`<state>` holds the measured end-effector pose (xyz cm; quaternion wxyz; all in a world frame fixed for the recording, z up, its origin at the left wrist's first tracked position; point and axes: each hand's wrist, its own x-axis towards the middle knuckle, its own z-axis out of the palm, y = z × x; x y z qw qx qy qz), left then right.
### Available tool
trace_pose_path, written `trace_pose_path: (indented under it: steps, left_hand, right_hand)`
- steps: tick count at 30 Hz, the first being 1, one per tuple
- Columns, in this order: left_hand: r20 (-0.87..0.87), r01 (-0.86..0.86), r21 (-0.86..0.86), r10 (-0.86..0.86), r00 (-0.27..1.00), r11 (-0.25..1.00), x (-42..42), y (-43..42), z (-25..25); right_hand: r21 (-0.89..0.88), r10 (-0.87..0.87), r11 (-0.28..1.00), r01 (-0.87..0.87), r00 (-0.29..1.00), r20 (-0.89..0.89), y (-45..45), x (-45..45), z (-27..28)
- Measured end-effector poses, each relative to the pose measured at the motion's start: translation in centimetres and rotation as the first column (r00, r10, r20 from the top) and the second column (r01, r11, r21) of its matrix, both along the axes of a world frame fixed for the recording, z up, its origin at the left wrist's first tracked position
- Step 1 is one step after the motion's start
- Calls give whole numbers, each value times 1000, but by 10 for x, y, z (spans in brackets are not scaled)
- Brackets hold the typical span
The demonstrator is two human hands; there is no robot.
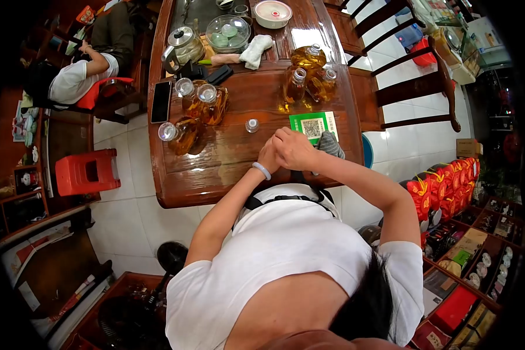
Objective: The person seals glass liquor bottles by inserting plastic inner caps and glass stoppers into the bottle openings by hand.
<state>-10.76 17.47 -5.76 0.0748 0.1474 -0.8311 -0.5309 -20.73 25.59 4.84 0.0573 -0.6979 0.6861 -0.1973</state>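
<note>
Left hand (268, 156) touching right hand (295, 149), bottles (320, 87), wooden table (230, 169)

I see the person's left hand (268, 154) and right hand (295, 149) meeting at twelve o'clock, right fingers (279, 147) curled over the left. The left forearm (233, 204) slants toward one o'clock, the right forearm (357, 176) toward ten; both elbows (402, 209) bend, palms hidden from me.

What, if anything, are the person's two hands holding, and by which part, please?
It cannot be told: the right hand overlaps the left hand, hiding anything between them.
</note>
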Motion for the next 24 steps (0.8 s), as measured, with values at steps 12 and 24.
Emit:
trace_pose_path:
  steps: [12, 24]
  left_hand:
    - [-261, -216, -118, 180, 948, 969, -3, 13, -6]
    - [-264, -230, -17, 217, 940, 973, -4, 15, -11]
  right_hand:
    - [81, 529, 845, -528, 849, 13, -22, -26, 4]
    - [78, 138, 986, -146, 986, 94, -12, -8, -1]
